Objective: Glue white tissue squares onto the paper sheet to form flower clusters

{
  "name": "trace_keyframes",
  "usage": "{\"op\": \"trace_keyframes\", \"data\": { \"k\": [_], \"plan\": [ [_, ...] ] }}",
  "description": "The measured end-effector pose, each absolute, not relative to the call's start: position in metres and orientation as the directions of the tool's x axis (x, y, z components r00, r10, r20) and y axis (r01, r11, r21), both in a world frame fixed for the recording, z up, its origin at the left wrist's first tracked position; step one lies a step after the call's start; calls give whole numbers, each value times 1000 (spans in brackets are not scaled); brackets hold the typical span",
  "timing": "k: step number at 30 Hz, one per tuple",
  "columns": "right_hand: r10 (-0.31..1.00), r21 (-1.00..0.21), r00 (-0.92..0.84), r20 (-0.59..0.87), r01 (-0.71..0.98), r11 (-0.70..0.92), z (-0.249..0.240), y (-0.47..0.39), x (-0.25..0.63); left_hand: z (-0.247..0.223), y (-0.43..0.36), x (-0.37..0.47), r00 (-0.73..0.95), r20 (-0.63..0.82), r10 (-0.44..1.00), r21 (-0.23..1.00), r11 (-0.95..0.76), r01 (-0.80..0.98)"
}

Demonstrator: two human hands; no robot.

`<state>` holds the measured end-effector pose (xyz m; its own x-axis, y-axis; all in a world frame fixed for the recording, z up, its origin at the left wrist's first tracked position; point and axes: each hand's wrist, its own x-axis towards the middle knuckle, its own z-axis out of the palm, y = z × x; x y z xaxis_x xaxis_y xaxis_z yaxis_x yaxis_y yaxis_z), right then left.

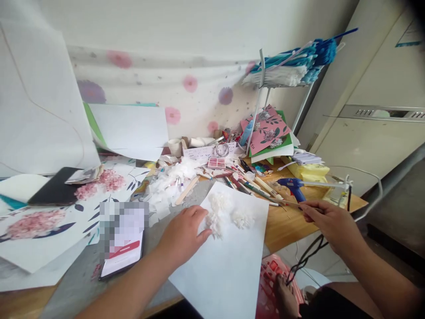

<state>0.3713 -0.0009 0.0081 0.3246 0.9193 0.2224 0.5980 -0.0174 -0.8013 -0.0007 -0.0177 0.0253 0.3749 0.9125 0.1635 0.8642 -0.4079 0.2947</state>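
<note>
White crumpled-paper flower clusters stand on a white sheet of paper [232, 270]. My left hand [186, 230] rests at the sheet's left edge, thumb and fingers apart, beside the left cluster [215, 223]. Just above is another white cluster [219, 201], and a separate one [243, 218] lies to the right. My right hand [327, 217] pinches a thin brown stick [288, 202], perhaps a brush, whose far end points left toward the pens. Its tip is too small to make out. Behind that stick lies a blue glue gun [294, 186].
A phone [122, 248] lies left of my left arm, near sheets with pink flowers [36, 223]. White paper scraps [172, 177], pens [249, 184] and a pink palette [216, 163] crowd the back. A rack [255, 115] holds blue and white pipe cleaners [299, 62].
</note>
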Motion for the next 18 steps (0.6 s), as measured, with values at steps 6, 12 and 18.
{"op": "trace_keyframes", "data": {
  "k": [6, 12, 18],
  "plan": [
    [950, -723, 161, 267, 685, 87, 9, 5, 346, 23, -49, -22, 214, 50, 976, 248, -220, 944],
    [998, -836, 62, -25, 547, -55, -20, -42, 289, 17, -56, -22, 191, 85, 978, 280, -207, 937],
    [958, -936, 192, -213, 240, -256, -21, -51, 261, 11, -64, -14, 232, 58, 971, 347, -237, 907]
  ]
}}
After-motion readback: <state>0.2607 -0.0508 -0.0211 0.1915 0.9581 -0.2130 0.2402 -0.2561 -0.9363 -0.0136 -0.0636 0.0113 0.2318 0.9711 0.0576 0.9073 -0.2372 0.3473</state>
